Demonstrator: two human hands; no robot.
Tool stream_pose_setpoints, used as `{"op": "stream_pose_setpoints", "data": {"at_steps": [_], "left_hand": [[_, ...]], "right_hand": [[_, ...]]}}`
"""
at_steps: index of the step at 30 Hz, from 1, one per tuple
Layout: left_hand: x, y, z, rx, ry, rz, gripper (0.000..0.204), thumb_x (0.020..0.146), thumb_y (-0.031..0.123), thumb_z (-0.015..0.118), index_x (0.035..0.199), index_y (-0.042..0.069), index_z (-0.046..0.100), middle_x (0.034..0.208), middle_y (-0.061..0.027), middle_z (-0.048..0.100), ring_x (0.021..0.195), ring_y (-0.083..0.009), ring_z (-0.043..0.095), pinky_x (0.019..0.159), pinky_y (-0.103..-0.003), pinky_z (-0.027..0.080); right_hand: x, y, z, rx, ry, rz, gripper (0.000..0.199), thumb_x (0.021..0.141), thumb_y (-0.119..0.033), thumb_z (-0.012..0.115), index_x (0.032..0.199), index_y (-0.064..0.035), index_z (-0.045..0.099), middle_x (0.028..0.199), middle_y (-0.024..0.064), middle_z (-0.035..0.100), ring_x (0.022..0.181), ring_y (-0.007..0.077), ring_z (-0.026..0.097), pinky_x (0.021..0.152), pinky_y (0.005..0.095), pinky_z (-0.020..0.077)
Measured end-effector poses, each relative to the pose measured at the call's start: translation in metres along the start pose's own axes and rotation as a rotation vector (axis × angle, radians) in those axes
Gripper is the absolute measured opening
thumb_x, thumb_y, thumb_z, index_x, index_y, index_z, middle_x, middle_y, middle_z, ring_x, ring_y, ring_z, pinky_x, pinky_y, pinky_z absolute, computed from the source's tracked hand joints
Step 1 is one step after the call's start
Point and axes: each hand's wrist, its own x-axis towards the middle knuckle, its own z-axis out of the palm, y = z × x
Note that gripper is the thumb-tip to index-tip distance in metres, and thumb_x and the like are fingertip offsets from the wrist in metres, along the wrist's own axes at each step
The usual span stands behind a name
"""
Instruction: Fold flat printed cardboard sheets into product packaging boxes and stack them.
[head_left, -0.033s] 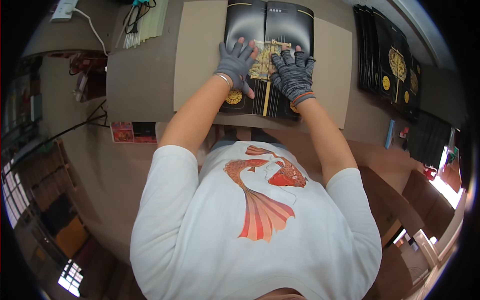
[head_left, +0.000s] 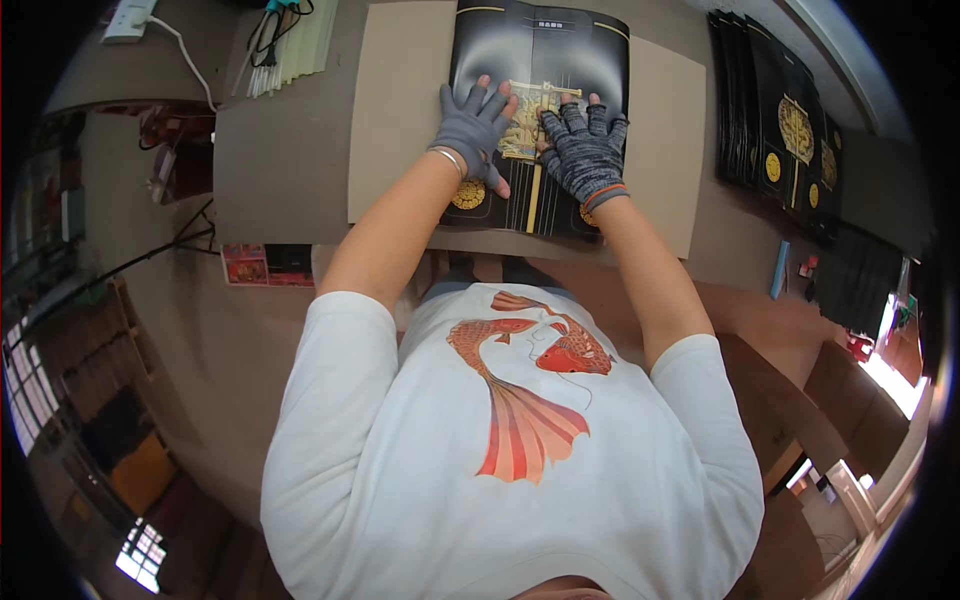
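A glossy black printed piece with gold patterns lies flat in front of me, wider than both hands together; whether it is a folded bag or a sheet I cannot tell. My left hand, in a plain grey fingerless glove, rests on its left half with fingers spread. On the right half lies my right hand, in a mottled dark grey fingerless glove, fingers also apart. Between them shows a gold picture with a gold stripe running toward me. Neither hand grips anything.
Under the black piece is a tan board on a grey-brown table. A fanned stack of similar black pieces lies at right. Pale strips and dark cords lie at far left, near a white power strip.
The crease down the upper middle of the black piece looks flatter, and the piece has shifted very slightly right. Both hands stay nearly in place.
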Motion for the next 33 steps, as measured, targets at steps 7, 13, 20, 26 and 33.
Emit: {"op": "stream_pose_setpoints", "data": {"at_steps": [7,13,20,26,33], "left_hand": [[0.000,0.000,0.001,-0.012,0.001,0.019,0.147,0.044,0.083,0.071,0.156,0.010,0.012,0.163,-0.0113,0.008,0.150,-0.0343,0.002,0.107,-0.071,0.009],[0.008,-0.012,0.008,-0.100,0.079,0.044,0.134,0.044,0.083,0.070,0.155,0.024,0.025,0.163,-0.0130,0.010,0.149,-0.0386,0.001,0.108,-0.071,0.009],[0.016,-0.025,0.003,-0.179,0.066,-0.039,0.126,0.040,0.083,0.073,0.151,0.037,0.032,0.159,-0.0294,0.004,0.143,-0.0550,-0.005,0.111,-0.068,0.007],[0.022,-0.028,0.011,-0.131,0.102,-0.008,0.142,0.040,0.086,0.070,0.156,0.021,0.018,0.157,-0.0315,0.005,0.144,-0.0541,-0.002,0.113,-0.065,0.010],[0.024,-0.028,0.021,-0.142,0.135,0.020,0.142,0.041,0.086,0.069,0.156,0.020,0.017,0.157,-0.0322,0.007,0.147,-0.0472,0.002,0.113,-0.065,0.009]], "right_hand": [[0.001,-0.003,0.000,0.005,-0.034,-0.026,0.063,0.092,-0.061,0.046,0.149,-0.0344,0.036,0.160,0.0054,0.024,0.148,0.0373,0.014,0.113,0.0665,0.0074],[0.010,0.003,-0.007,-0.011,-0.160,-0.060,0.074,0.085,-0.071,0.049,0.149,-0.0362,0.035,0.162,0.0055,0.018,0.148,0.0422,0.007,0.109,0.0716,0.0037],[0.014,0.007,-0.020,0.093,-0.182,0.129,0.099,0.064,-0.081,0.064,0.149,-0.0433,0.031,0.163,0.0074,0.013,0.144,0.0528,-0.002,0.105,0.0766,0.0084],[0.017,0.007,-0.025,0.062,-0.225,0.109,0.101,0.064,-0.084,0.061,0.150,-0.0445,0.027,0.163,0.0068,0.012,0.145,0.0520,-0.003,0.105,0.0763,0.0077],[0.019,0.007,-0.028,0.056,-0.252,0.099,0.102,0.064,-0.086,0.060,0.151,-0.0439,0.027,0.163,0.0064,0.012,0.145,0.0515,-0.002,0.105,0.0768,0.0071]]}}
